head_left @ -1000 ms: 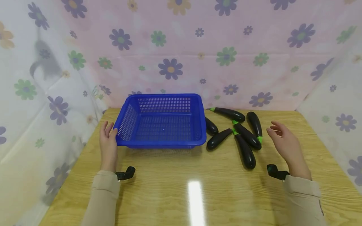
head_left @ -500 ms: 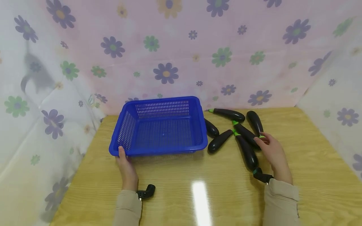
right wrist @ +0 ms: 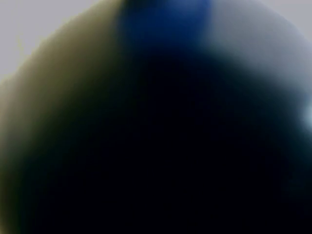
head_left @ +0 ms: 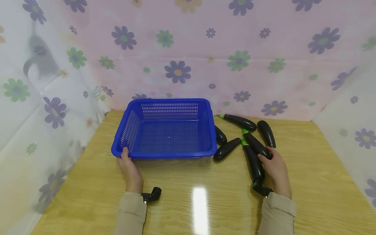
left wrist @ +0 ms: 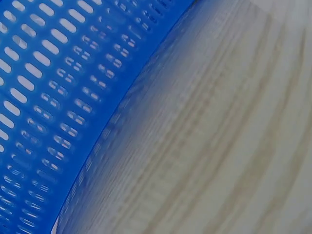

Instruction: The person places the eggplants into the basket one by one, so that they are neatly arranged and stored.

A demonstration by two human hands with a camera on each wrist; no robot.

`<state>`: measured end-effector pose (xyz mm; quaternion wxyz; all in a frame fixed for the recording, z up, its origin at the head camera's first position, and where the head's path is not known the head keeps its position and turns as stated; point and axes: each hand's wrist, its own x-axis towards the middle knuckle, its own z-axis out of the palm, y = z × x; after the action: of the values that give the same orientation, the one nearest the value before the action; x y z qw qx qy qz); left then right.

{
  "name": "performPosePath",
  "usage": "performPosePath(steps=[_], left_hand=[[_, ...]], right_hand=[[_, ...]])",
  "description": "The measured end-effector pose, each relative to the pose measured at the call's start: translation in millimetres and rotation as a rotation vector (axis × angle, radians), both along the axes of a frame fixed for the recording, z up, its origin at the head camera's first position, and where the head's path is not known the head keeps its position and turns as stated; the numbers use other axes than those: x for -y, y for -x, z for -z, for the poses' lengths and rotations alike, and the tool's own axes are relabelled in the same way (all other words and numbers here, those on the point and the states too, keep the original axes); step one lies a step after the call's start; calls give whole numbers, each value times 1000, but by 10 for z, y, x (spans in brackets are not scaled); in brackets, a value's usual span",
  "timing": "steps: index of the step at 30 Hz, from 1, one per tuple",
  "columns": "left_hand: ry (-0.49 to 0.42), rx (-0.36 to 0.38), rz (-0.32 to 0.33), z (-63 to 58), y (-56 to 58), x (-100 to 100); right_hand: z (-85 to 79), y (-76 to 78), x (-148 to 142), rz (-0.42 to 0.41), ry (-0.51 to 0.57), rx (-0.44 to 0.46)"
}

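Note:
A blue plastic basket (head_left: 168, 137) with slotted walls stands at the left centre in the head view, nothing inside it. My left hand (head_left: 131, 173) grips its near left corner, thumb over the rim and the other fingers hidden below. The basket's slotted wall (left wrist: 58, 92) fills the upper left of the left wrist view. Right of the basket lie several dark eggplants. My right hand (head_left: 275, 168) has thumb and fingers on either side of the lower end of the middle eggplant (head_left: 255, 144). A dark, blurred shape covers most of the right wrist view.
Close around the held one lie a long eggplant (head_left: 254, 163), an upright one (head_left: 266, 133), one at the back (head_left: 239, 122) and one slanting by the basket (head_left: 227, 149). Another eggplant (head_left: 220, 135) is partly hidden by the basket. Flowered cloth (head_left: 205, 49) encloses the wooden table (head_left: 176, 195).
My left hand has shifted from the basket's left side to its near corner and grips it there. My right hand has come leftward from beside the eggplants onto the middle eggplant's end.

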<state>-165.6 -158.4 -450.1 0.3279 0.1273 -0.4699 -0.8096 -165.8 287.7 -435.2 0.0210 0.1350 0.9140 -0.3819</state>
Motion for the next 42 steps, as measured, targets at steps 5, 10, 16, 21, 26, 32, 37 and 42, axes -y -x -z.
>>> performPosePath(steps=[5,10,16,21,26,32,37,42], left_hand=[[2,-24,12,26,22,23],[66,7,2,15,17,82],[131,42,-25,7,32,145],[126,34,-12,28,59,166],[125,62,12,56,54,188],[122,47,58,61,70,167],[125,68,33,47,30,192],[124,85,29,33,15,229]], right_hand=[[20,-62,0,101,70,10],[-1,-40,28,231,183,-64],[-143,27,73,340,410,-202],[-225,54,115,426,695,-367],[-203,37,183,476,831,-447],[-155,43,191,500,910,-598],[-142,39,271,479,944,-667],[-196,34,398,481,1020,-703]])
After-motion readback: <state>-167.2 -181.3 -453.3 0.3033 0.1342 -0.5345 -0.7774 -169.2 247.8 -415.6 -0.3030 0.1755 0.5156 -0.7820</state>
